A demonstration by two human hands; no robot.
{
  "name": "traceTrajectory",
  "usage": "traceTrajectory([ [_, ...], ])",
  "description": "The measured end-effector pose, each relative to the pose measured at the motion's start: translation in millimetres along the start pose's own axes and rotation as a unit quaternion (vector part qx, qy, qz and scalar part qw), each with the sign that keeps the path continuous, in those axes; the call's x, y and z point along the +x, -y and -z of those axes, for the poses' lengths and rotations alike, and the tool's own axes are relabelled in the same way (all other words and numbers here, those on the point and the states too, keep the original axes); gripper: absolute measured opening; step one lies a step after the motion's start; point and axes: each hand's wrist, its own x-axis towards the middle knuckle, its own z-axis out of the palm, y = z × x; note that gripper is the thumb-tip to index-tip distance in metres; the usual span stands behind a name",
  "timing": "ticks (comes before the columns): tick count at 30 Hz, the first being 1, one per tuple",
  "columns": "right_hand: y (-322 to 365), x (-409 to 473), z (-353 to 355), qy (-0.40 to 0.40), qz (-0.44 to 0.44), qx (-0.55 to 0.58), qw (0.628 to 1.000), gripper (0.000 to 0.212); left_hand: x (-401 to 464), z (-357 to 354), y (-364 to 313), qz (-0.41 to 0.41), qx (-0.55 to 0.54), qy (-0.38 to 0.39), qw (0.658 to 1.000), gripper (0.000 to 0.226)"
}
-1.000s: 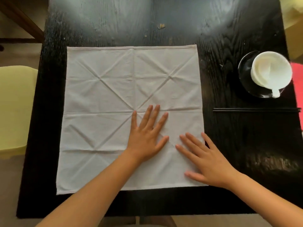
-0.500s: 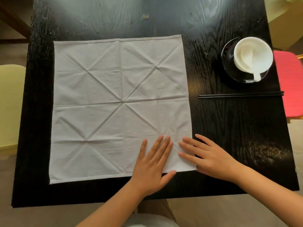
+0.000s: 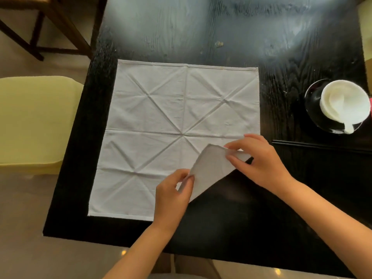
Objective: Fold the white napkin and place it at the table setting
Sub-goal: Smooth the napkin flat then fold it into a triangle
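The white napkin (image 3: 171,121) lies spread and creased across the middle of the black table (image 3: 261,208), its lower-right corner lifted and turned back toward the centre. The left hand (image 3: 173,196), low in the frame, pinches the raised flap's lower edge between curled fingers and thumb. The right hand (image 3: 259,160) pinches the flap's upper edge with its fingers bent close together. Black chopsticks (image 3: 322,147) and a white cup (image 3: 345,104) on a dark saucer (image 3: 314,109) sit at the right.

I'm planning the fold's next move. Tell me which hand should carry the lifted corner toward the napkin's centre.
Right, probably. The right hand pinches the white napkin nearest the raised corner's tip, beside the centre creases. The left hand grips the flap's near edge, lower down, better suited to steadying.
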Motion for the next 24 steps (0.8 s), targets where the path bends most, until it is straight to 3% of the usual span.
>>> traceTrajectory([
  [3, 0, 31, 2, 0.009, -0.034, 0.023, 0.999, 0.014, 17, 16, 0, 0.004, -0.009, -0.056, 0.998, 0.025],
  [6, 5, 68, -5, 0.018, -0.042, 0.046, 0.998, 0.01, 38, 32, 3, 0.013, -0.007, -0.096, 0.995, 0.015],
  [12, 27, 166, -30, 0.001, 0.008, 0.043, 0.999, 0.008, 103, 77, 12, 0.018, 0.018, -0.168, 0.985, 0.005],
  [24, 21, 299, -102, -0.007, -0.071, 0.003, 0.997, 0.01, 216, 127, 46, 0.055, 0.162, -0.223, 0.96, 0.013],
])
